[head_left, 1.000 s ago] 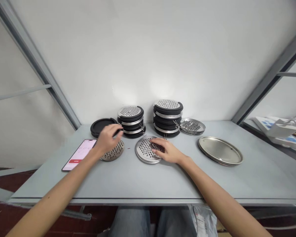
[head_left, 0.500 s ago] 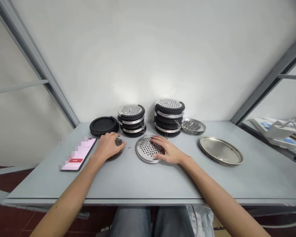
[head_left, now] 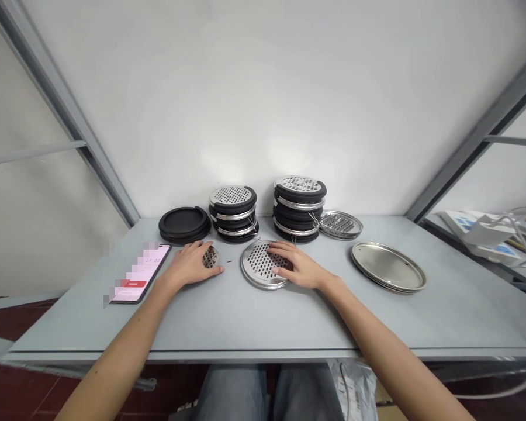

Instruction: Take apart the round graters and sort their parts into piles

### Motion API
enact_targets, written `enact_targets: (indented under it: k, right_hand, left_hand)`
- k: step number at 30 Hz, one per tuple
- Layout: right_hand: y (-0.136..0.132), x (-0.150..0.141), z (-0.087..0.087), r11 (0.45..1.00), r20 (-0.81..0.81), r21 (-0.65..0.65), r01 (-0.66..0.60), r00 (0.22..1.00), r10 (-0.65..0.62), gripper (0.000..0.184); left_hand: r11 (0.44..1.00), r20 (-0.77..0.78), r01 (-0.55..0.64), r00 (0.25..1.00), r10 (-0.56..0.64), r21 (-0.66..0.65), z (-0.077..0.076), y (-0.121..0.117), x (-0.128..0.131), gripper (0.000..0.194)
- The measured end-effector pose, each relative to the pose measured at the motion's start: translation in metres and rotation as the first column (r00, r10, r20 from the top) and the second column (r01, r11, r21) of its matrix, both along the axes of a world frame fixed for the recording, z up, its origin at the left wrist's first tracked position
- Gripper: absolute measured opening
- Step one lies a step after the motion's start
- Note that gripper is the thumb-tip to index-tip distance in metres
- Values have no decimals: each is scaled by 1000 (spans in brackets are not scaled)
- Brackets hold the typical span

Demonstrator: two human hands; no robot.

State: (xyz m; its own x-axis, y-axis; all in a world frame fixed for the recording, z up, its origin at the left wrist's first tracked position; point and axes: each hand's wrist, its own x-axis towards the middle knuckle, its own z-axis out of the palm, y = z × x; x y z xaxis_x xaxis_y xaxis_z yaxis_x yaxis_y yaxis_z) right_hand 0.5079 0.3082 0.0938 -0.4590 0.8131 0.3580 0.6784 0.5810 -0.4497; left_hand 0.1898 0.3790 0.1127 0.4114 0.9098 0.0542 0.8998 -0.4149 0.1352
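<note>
My left grip point(head_left: 188, 263) sits just left of centre in the lower half of the frame, curled around a perforated steel disc point(head_left: 210, 256). Only a patch of the disc shows past my fingers, so the view is poor, but it seems to be held closed on the disc, probably tilted rather than lying flat. My right grip point(head_left: 296, 266) is open, its fingers spread and resting on the right part of a round perforated steel grater plate point(head_left: 258, 265), which lies flat on the grey tabletop point(head_left: 289, 321) at centre, between my hands. Just left of my left grip lies a smartphone point(head_left: 140, 273) with a pixelated pink screen and a red button. At the back of the tabletop, from left to right, are a low stack of round black lids point(head_left: 184, 221), a stack of black-rimmed graters point(head_left: 232, 214), and a taller stack of the same point(head_left: 300, 203). Right of the taller stack sits a perforated steel tray point(head_left: 339, 225), and nearer the right side of the frame lies a plain round steel tray point(head_left: 388, 266).
</note>
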Motion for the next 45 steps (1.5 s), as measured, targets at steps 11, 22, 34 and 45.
enact_targets:
  k: [11, 22, 34, 45]
  right_hand:
    - [0, -1, -9, 993, 44, -70, 94, 995, -91, 92]
    - [0, 1, -11, 991, 42, -113, 74, 997, -69, 109]
    - [-1, -4, -5, 999, -23, 10, 41, 999, -41, 91]
    - [3, 0, -6, 990, -211, 22, 136, 969, -129, 71]
  left_hand:
    - [1000, -33, -6, 999, 6, 2, -1, 6, -4, 84]
    - [1000, -53, 7, 999, -6, 3, 0, 1, 0, 85]
    - [966, 142, 125, 977, -160, 227, 10, -4, 6, 71]
    - [815, 280, 561, 767, -577, 142, 2, -12, 81, 90]
